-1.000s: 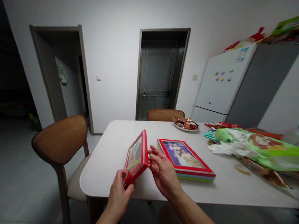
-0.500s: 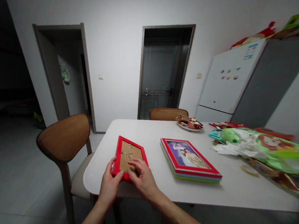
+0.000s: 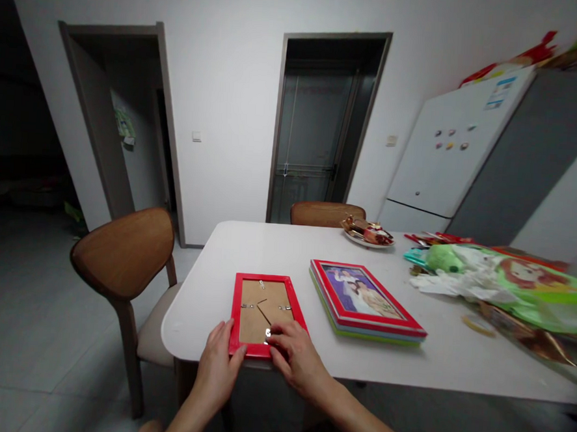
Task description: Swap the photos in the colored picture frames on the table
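A red picture frame (image 3: 236, 310) lies back side up at the table's front left edge, its brown backing board (image 3: 251, 323) showing metal clips and a thin dark rod. My left hand (image 3: 218, 361) grips the frame's lower left corner, thumb on the bottom edge. Curled over the lower right part, my right hand (image 3: 296, 360) has its fingertips by the bottom metal clip (image 3: 268, 333) and its thumb at the frame's edge. To the right sits a stack of frames (image 3: 367, 331), the top one red with a photo of people in it.
The white table (image 3: 196, 288) also bears a plate of items (image 3: 369, 240) at the back, a green bag with white paper (image 3: 533, 289) and a tape roll (image 3: 478, 325) on the right. Wooden chairs stand at the left (image 3: 127, 258) and behind (image 3: 328, 213).
The red frame has turned straighter and lies flatter, more of its backing showing. Both hands have shifted slightly right and down with it. The camera view has moved a little.
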`<action>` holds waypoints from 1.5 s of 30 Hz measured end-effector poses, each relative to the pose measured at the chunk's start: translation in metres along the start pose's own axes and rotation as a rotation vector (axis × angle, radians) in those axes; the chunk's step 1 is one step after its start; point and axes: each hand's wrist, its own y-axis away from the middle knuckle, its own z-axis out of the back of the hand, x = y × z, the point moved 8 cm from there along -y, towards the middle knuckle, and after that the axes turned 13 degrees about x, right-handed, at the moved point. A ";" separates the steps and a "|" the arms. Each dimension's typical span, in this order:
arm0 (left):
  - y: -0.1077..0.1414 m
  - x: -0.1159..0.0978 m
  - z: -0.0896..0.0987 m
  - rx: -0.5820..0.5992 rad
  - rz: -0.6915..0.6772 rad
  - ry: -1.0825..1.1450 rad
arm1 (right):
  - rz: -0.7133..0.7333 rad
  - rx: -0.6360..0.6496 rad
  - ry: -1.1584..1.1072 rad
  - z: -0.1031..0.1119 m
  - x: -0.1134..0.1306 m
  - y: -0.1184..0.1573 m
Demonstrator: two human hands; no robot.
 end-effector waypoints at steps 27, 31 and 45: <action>-0.007 -0.030 -0.014 0.260 -0.247 -0.027 | -0.393 0.040 0.340 0.024 -0.078 -0.042; -0.005 -0.029 -0.013 0.263 -0.249 -0.005 | -0.062 0.108 0.132 0.010 -0.044 -0.036; -0.001 -0.032 -0.015 0.259 -0.258 0.027 | -0.037 0.109 0.087 -0.005 -0.023 -0.053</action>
